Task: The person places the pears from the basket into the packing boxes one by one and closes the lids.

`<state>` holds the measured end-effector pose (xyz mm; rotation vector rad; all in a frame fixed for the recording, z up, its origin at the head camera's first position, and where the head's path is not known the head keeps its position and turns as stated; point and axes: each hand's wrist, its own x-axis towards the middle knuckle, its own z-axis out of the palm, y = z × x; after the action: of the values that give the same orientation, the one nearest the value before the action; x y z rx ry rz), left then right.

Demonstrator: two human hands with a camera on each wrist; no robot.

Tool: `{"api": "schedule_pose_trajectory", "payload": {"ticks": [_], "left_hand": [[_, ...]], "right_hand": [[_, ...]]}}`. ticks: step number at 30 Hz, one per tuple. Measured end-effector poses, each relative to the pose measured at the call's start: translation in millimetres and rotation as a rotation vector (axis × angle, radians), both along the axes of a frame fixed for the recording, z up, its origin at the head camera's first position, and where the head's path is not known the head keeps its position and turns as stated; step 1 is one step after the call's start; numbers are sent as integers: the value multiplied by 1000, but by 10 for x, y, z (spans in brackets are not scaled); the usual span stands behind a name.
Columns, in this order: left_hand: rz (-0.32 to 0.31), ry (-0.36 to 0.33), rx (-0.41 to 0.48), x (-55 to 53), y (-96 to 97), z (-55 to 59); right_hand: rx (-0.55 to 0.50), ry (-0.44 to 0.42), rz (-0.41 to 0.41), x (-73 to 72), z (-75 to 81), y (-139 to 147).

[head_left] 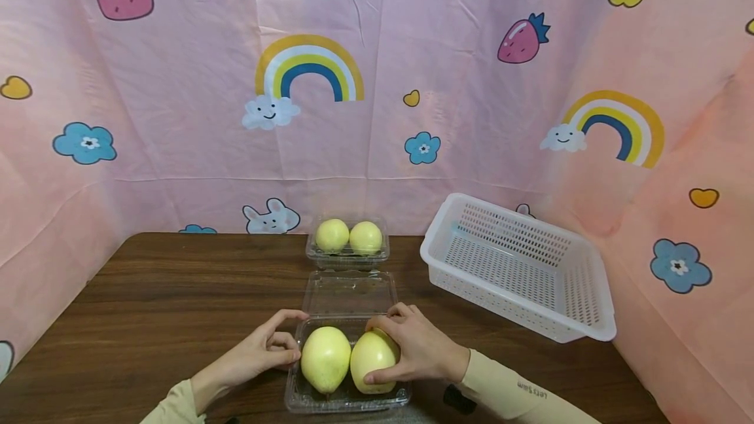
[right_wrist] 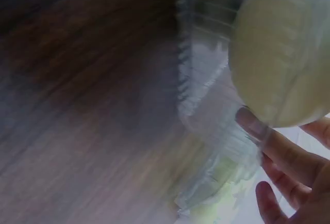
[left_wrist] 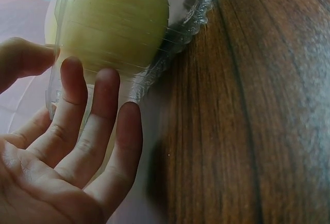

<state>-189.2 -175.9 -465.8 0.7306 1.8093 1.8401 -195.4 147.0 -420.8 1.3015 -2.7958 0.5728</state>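
A clear plastic clamshell box (head_left: 347, 404) lies with its lid (head_left: 351, 293) folded back, away from me. Inside, side by side, are a left pale yellow pear (head_left: 325, 358) and a right one (head_left: 371, 360). My left hand (head_left: 253, 349) holds the box by its left wall; several of its fingertips press the outside in the left wrist view, where the left pear (left_wrist: 113, 22) shows through the plastic. With thumb in front and fingers behind, my right hand (head_left: 421, 349) grips the right pear, seen partly through the plastic in the right wrist view.
Behind the lid sits a second clear box (head_left: 347, 264) with two pale yellow fruits in it. A white perforated basket (head_left: 518, 267) stands at the right of the dark wooden table (head_left: 177, 306). A patterned pink cloth (head_left: 194, 84) hangs around the back and sides.
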Motion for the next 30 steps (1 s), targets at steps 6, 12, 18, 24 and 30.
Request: {"api": "schedule_pose_trajectory", "payload": {"ticks": [6,12,18,24,30], "left_hand": [[-2,-10,0,14,15,35],[-1,-16,-6,11,18,30],[0,-15,-15,1,1,22],[-5,-20,-9,-6,-6,13],[0,3,-22,-19,0,1]], "right_hand": [[57,108,47,2,-95,6],[90,135,60,8,-111,8],[51,29,40,15,-34,57],[-29,-52,22,0,37,153],[-86,-15,4,-11,59,247]]}}
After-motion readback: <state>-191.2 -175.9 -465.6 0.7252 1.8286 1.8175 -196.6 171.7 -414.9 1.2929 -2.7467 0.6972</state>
